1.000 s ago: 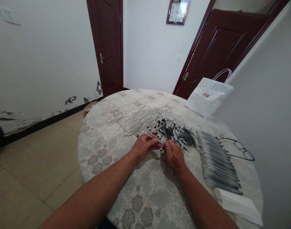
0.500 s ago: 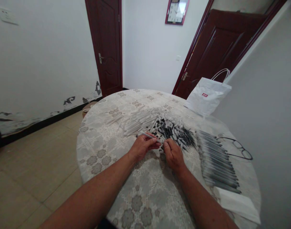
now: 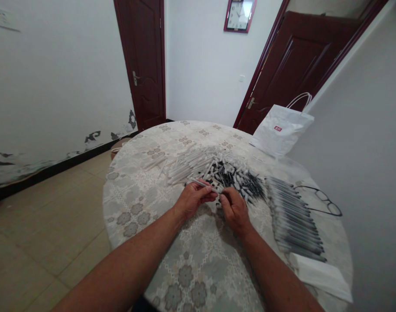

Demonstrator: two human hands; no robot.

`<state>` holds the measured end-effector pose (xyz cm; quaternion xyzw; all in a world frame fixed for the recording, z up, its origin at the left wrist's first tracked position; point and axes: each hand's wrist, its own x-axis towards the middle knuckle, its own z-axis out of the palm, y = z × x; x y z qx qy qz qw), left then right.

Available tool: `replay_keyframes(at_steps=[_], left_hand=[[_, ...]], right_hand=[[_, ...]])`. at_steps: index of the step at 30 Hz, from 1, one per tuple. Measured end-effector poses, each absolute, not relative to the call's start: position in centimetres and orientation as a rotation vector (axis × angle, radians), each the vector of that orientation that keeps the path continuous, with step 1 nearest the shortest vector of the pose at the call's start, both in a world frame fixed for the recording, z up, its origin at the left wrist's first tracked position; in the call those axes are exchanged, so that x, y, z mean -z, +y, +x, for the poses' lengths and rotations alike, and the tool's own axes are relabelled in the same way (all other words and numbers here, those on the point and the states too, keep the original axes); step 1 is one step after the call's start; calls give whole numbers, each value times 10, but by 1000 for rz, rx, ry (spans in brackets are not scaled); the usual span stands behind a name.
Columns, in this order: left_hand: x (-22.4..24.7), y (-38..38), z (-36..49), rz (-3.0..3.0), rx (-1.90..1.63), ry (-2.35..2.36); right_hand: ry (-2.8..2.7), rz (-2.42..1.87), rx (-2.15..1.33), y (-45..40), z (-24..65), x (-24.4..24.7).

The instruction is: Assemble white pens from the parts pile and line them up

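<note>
Between my hands lies a slim pen (image 3: 200,183), tilted down to the right above the near edge of the piles. My left hand (image 3: 194,198) is closed on its barrel, thumb on top. The fingers of my right hand (image 3: 233,208) pinch its right end, and that end is mostly hidden by them. Just beyond are a heap of pale clear tubes (image 3: 193,162) and a heap of black refills with white parts (image 3: 240,180). Small black pieces are scattered close to my fingertips.
To the right, a row of assembled-looking grey pens (image 3: 297,221) lies side by side. Eyeglasses (image 3: 328,201) rest beyond them, and a folded white paper (image 3: 321,275) lies nearer. A white bag (image 3: 282,130) stands at the back right of the round table (image 3: 133,242).
My right hand has shifted its fingers slightly at the pen's right end. The left hand keeps its hold, and the pen is almost where it was. The view has moved a little.
</note>
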<state>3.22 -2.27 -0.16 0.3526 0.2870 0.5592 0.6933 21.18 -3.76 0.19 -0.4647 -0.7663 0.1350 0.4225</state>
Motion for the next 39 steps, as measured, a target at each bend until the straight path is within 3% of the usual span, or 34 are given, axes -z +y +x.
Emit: replay_keyframes(at_steps=[21, 27, 33, 39], left_hand=[[0, -26, 30, 898, -1237, 754], [-6, -28, 21, 1163, -1235, 936], [-8, -18, -2, 1133, -1590, 1241], [0, -16, 4, 1637, -1404, 1515]], right_hand=[[-1809, -1144, -716, -38, 211, -4], [-1757, -1108, -605, -35, 214, -8], [-1422, -1189, -403, -16, 237, -2], [-1399, -1269, -259, 1, 253, 11]])
